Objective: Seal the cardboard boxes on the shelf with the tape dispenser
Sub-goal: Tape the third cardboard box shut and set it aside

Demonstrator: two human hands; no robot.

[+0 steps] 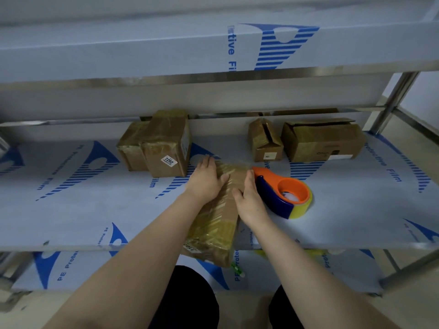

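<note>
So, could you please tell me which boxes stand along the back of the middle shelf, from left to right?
From the left: taped box, labelled box, small open box, wide open box.

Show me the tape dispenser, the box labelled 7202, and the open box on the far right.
tape dispenser (pixel 275 202), head view, blue body.
box labelled 7202 (pixel 155 160), head view, front face.
open box (pixel 316 148), head view, front face.
</note>
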